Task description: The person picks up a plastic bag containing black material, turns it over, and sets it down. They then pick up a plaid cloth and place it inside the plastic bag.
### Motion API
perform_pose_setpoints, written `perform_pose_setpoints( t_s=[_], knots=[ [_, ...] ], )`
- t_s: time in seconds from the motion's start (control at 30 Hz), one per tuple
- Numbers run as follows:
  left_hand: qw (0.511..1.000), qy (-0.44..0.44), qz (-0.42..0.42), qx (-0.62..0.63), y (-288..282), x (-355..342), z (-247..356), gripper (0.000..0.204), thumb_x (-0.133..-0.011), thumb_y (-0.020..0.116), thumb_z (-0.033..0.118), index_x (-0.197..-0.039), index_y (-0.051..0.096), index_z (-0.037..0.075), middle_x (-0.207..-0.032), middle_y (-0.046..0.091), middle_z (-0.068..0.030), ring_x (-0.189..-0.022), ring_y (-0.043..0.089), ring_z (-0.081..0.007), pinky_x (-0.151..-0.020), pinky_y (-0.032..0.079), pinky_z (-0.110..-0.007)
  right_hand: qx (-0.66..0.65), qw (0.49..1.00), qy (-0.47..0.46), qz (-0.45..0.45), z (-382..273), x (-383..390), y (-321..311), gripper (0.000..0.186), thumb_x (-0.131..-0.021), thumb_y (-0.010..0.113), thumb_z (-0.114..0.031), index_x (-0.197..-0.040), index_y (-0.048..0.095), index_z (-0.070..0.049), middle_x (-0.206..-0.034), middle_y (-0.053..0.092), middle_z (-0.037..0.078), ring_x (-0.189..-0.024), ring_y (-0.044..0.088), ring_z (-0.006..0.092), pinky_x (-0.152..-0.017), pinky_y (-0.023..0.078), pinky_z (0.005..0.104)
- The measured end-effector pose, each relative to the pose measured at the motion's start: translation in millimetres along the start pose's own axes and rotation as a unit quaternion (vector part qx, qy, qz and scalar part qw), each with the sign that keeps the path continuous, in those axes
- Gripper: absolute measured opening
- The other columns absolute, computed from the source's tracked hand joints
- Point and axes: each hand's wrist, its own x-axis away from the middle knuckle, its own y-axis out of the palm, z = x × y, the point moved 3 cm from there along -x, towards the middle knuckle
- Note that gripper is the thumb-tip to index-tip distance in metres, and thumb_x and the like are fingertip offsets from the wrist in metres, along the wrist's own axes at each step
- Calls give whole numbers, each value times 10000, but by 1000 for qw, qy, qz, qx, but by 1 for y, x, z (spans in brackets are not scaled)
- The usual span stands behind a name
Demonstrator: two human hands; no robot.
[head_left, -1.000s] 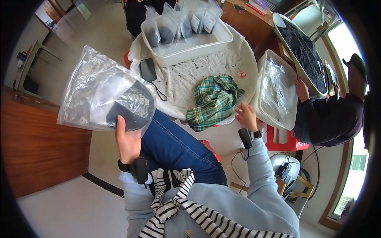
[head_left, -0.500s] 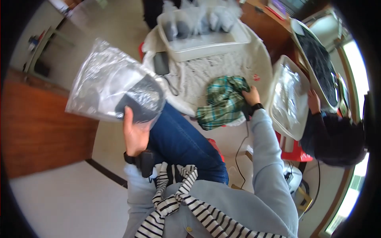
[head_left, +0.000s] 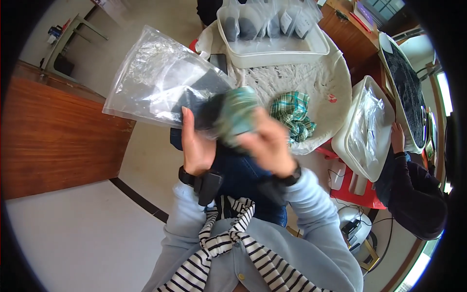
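Note:
My left hand [head_left: 198, 150] holds up a clear plastic bag [head_left: 146, 73] with dark material gathered at its lower right end; the thumb lies across the front, and the other fingers are hidden behind it. At that dark end, my right hand [head_left: 270, 143] grips a bunched green plaid cloth [head_left: 238, 111]. Both the hand and the cloth are smeared by motion, and whether the cloth presses on the bag is hard to tell. A second crumpled piece of green plaid cloth [head_left: 293, 111] lies on the round, white-covered table [head_left: 318, 78].
A white bin [head_left: 277, 59] with several upright bags of dark material stands at the table's far side. To the right, a white tub [head_left: 357, 163] holds flat clear bags. Beyond it, a person's hand [head_left: 398, 138] rests by a tray of black material [head_left: 401, 73].
My right hand has lifted plaid cloth off the table and brought it left to the bag. The bag has shifted slightly right and up in view.

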Motion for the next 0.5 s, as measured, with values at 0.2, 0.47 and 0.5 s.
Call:
perform_pose_setpoints(
  t_s=[0.2, 0.47, 0.5],
  knots=[
    [999, -7, 40, 20, 5, 4, 17, 589, -955, 451, 485, -1377, 371, 81, -1346, 462, -88, -1223, 460, -263, -1052, 343, -475, 370, 923, -49, -92, 60, 13, 43, 133, -893, 598, -154, -958, 609, -38, -993, 620, 87, -907, 576, 179, -782, 466, 343],
    [998, 60, 19, 25, 7, 3, 24, 600, -949, 448, 508, -1362, 386, 78, -1327, 475, -87, -1204, 470, -255, -1036, 352, -468, -553, 762, 315, 116, 60, 18, 38, 183, -963, 513, -164, -1073, 586, -36, -1097, 625, 47, -1000, 578, 138, -881, 467, 326],
    [998, 52, 10, 29, 9, 2, 22, 603, -947, 448, 512, -1361, 388, 78, -1324, 476, -88, -1200, 472, -255, -1034, 354, -467, -566, 743, 341, 107, 55, 15, 46, 187, -961, 517, -153, -1090, 580, -34, -1072, 631, 42, -980, 584, 133, -887, 465, 309]
  ],
)
